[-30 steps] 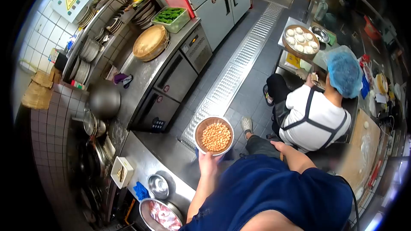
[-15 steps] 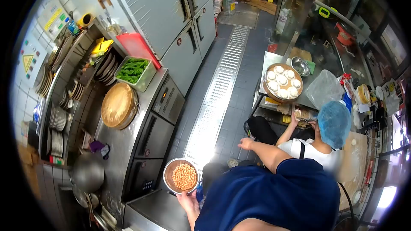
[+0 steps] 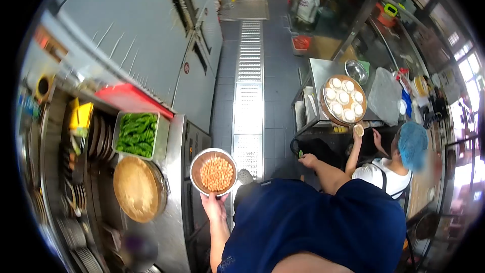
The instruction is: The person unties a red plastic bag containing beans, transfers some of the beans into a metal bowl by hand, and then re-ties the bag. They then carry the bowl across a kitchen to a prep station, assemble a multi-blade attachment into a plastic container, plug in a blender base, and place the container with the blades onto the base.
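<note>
My left hand [image 3: 214, 205] grips the near rim of a metal bowl [image 3: 193, 176]. Tan, bean-like pieces [image 3: 216, 174] lie inside it. The bowl is held beside the counter, over the floor side. My right hand [image 3: 307, 160] is out to the right with its fingers curled. A small green bit [image 3: 300, 153] shows at its fingertips; whether the hand holds it I cannot tell. Close by on the right, a co-worker in a blue hair cover [image 3: 413, 144] sits with a pale round piece [image 3: 358, 130] in one hand.
On the left, a steel counter [image 3: 174, 187] bears a tub of green peppers [image 3: 137, 135] and a round wooden board [image 3: 135, 189]. A metal floor grate [image 3: 249, 101] runs ahead past tall grey cabinets [image 3: 146, 30]. At right, a round tray [image 3: 331, 114] of white buns stands on a table.
My view has shifted forward and turned, bringing the peppers and counter closer. The bowl has come up from beside the low counter. The co-worker's hands have moved apart.
</note>
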Tool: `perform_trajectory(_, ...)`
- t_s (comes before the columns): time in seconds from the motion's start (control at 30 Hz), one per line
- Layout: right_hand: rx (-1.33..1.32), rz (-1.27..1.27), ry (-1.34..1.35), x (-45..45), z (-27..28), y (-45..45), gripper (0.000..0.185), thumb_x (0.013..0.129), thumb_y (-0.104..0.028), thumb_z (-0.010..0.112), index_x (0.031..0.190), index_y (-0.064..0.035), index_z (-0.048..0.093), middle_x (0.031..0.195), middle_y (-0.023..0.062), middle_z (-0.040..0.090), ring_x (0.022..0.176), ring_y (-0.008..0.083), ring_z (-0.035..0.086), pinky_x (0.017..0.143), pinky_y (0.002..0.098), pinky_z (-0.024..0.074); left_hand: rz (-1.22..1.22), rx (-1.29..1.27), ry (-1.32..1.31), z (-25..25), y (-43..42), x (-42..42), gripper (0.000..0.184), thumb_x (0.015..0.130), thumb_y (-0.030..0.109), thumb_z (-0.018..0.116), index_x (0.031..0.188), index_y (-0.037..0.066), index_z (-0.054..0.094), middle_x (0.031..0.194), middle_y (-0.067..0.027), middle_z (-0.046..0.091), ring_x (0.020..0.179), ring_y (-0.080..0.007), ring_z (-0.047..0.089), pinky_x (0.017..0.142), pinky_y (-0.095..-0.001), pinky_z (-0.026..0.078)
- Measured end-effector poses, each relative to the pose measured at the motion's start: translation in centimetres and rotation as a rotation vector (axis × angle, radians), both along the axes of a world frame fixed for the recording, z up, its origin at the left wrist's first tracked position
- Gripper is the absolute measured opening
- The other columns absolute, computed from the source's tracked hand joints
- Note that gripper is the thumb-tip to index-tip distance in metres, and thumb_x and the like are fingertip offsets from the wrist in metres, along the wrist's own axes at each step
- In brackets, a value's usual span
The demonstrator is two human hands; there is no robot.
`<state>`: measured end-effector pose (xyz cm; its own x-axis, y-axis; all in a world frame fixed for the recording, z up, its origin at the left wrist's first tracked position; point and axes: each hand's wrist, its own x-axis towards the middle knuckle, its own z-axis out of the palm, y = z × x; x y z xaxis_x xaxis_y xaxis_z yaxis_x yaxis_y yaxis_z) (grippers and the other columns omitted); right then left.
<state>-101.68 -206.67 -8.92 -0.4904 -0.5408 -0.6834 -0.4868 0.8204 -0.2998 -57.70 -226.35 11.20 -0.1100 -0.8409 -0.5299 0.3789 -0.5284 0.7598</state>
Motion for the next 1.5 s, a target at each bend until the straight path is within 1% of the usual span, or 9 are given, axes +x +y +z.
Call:
perform_trajectory(0.17,-0.085,-0.284,-0.045,1.6,1.1,-4.2,0.053,0.088,-0.044,0.064,0.117,-0.0008,0.07,0.116,0.0225,0.069,0.112,0.0365,0.065,0.097,0.042,0.0494,-0.251,-0.055,-0.013,3.2,-13.4,-6.1,0.053,0.092,-0.004,0.042,0.144,0.004,0.038,0.131,-0.0166,0.057,0.1,-0.0275,0.069,0.067,-0.035,0.066)
perform_trajectory(0.4,-0.109,-0.315,-0.11,-1.2,-2.2,-10.4,0.055,0.089,-0.05,0.057,0.111,-0.0029,0.072,0.119,0.0211,0.068,0.109,0.0375,0.064,0.095,0.0443,0.0496,-0.436,-0.031,0.067,2.6,-25.8,-18.8,0.052,0.091,-0.004,0.044,0.142,0.003,0.039,0.128,-0.0194,0.059,0.098,-0.0301,0.071,0.069,-0.0375,0.067)
perform_trajectory(0.5,-0.182,-0.147,-0.037,-6.5,-10.1,-12.9,0.053,0.091,-0.048,0.054,0.11,-0.0018,0.072,0.116,0.0217,0.069,0.11,0.0391,0.063,0.095,0.0444,0.049,-0.495,-0.014,0.081,1.3,-30.9,-25.0,0.052,0.089,-0.004,0.045,0.141,0.003,0.04,0.127,-0.0192,0.059,0.099,-0.0307,0.07,0.072,-0.0388,0.067)
perform_trajectory(0.53,-0.124,-0.31,-0.084,-8.5,-9.3,-15.4,0.053,0.093,-0.046,0.052,0.109,0.0009,0.071,0.116,0.0232,0.068,0.112,0.0413,0.061,0.095,0.0458,0.0483,-0.486,0.007,0.064,1.1,-32.5,-26.9,0.053,0.089,-0.005,0.045,0.14,0.005,0.041,0.128,-0.0178,0.059,0.1,-0.0301,0.07,0.071,-0.0392,0.067)
perform_trajectory(0.67,-0.088,-0.188,-0.11,-19.3,-4.4,-25.6,0.055,0.093,-0.044,0.057,0.121,0.0025,0.065,0.125,0.0256,0.063,0.12,0.0413,0.057,0.1,0.0449,0.0469,-0.437,0.065,-0.023,1.0,-39.1,-33.8,0.054,0.088,-0.006,0.045,0.14,0.009,0.042,0.131,-0.0148,0.058,0.104,-0.0293,0.068,0.071,-0.041,0.066)
perform_trajectory(0.93,-0.537,-0.463,0.082,-41.0,9.0,-47.8,0.052,0.092,-0.037,0.064,0.129,0.0001,0.061,0.123,0.0223,0.067,0.116,0.0342,0.064,0.098,0.0405,0.0501,-0.382,0.08,-0.007,1.4,-52.5,-46.7,0.057,0.087,-0.006,0.046,0.142,0.008,0.04,0.131,-0.0163,0.057,0.106,-0.0326,0.066,0.074,-0.0415,0.064)
perform_trajectory(1.2,-0.413,-0.506,0.182,-52.2,4.9,-54.0,0.057,0.091,-0.04,0.064,0.132,-0.0015,0.059,0.128,0.0245,0.063,0.12,0.0388,0.06,0.101,0.0434,0.0484,-0.522,0.051,0.007,-1.9,-70.4,-64.3,0.057,0.087,-0.006,0.045,0.141,0.008,0.04,0.135,-0.0162,0.054,0.107,-0.0328,0.066,0.073,-0.0423,0.064)
perform_trajectory(1.37,-0.16,-0.955,0.117,-52.9,7.8,-56.5,0.069,0.088,-0.041,0.067,0.141,0.0007,0.05,0.135,0.0249,0.059,0.125,0.0405,0.056,0.105,0.044,0.0449,-0.847,-0.013,-0.064,0.7,-81.5,-81.3,0.056,0.089,-0.004,0.044,0.143,0.009,0.039,0.131,-0.0147,0.057,0.102,-0.028,0.067,0.068,-0.0379,0.063)
perform_trajectory(1.5,-0.386,-1.558,-0.022,-55.6,5.9,-59.6,0.075,0.089,-0.034,0.069,0.15,-0.0012,0.038,0.138,0.0222,0.056,0.114,0.0339,0.062,0.092,0.0415,0.0524,-1.138,-0.144,-0.047,5.1,-87.6,-96.0,0.053,0.091,-0.002,0.045,0.142,0.01,0.039,0.127,-0.0119,0.06,0.095,-0.0242,0.069,0.068,-0.0355,0.062)
